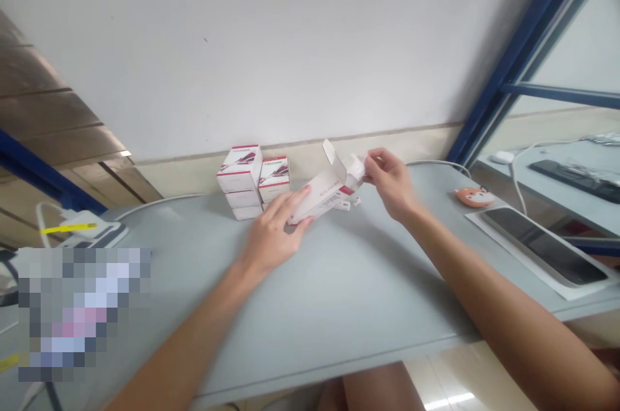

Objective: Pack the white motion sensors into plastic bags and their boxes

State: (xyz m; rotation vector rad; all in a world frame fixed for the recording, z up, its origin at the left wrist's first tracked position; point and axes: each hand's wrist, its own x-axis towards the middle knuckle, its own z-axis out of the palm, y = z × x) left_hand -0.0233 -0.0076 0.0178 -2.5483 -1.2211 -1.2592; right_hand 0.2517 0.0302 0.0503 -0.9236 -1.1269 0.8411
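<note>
My left hand (276, 230) grips the lower end of an open white carton (320, 199), which is printed with red marks and lies tilted just above the grey table (339, 288). My right hand (390, 183) pinches a white flap or insert (357, 167) at the carton's open upper end. The carton's lid (334, 159) stands up, and its inside is only partly visible. Small white pieces (349, 205) lie under the carton. Beside my left fingers stands a stack of white boxes with red print (239, 170), with another stack (274, 178) touching it.
A white wall rises behind the table, and a blue metal frame (504, 75) stands to the right. On the right are an orange fox-shaped object (475, 196) and a dark tablet (545, 246) on a white sheet. A keyboard (574, 181) sits on a farther desk.
</note>
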